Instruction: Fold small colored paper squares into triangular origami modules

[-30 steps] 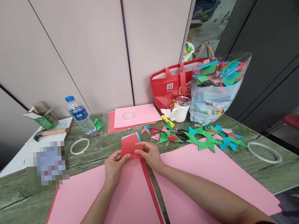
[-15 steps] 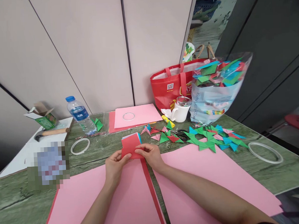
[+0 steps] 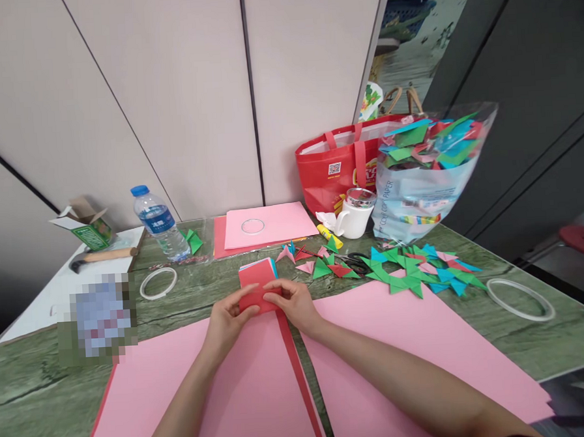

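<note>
A small piece of red paper [image 3: 258, 300] is pinched between my two hands above the table. My left hand [image 3: 227, 321] grips its left side, fingers along the top and thumb at the lower edge. From the right, my right hand [image 3: 296, 304] pinches it between thumb and fingertips. Just beyond is a small stack of coloured paper [image 3: 255, 271], red on top, with blue and white edges showing; the held piece hides its near part. Under my forearms lie large pink sheets [image 3: 251, 377], with a red edge showing beneath, and another pink sheet [image 3: 387, 344] to the right.
Folded paper pieces [image 3: 397, 271], black-handled scissors [image 3: 357, 263] and a yellow glue stick [image 3: 330, 236] lie right of centre. Behind stand a white mug [image 3: 355, 216], a red bag [image 3: 319, 178] and a filled plastic bag [image 3: 413, 192]. A bottle [image 3: 159, 222] and hammer [image 3: 105, 255] are left.
My left hand's fingers have shifted further right over the top of the red paper, and its thumb has moved to the lower edge. My right hand stays nearly in place.
</note>
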Demonstrator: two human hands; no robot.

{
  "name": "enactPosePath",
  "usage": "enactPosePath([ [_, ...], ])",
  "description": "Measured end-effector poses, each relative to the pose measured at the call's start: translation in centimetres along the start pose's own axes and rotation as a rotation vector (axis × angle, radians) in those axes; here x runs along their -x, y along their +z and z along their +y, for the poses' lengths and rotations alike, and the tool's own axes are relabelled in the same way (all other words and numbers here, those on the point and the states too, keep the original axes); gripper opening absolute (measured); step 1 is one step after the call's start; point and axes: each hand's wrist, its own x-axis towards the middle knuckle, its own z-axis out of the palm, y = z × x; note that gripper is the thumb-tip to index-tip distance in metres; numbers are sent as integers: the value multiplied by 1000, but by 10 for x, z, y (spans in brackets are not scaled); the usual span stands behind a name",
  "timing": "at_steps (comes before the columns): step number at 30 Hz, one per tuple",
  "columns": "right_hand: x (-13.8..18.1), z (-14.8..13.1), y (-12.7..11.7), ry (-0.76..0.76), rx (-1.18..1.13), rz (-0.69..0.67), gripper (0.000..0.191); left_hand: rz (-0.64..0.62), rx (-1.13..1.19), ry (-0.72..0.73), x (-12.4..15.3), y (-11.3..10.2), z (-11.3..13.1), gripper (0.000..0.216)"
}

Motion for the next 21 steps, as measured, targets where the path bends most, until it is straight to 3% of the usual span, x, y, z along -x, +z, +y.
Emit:
enactPosePath([
  [8,0,-3,0,-14,39,-61,16,38,-73,-27,0,0,-6,34],
  [13,1,-5,-1,-55,65,-136,37,106,-152,33,0,0,-11,36],
  [17,-1,0,0,59,-15,-141,49,119,-141,33,0,0,-12,38],
  [21,-3,-1,0,176,-205,-206,49,82,-59,-27,0,-1,-8,44],
])
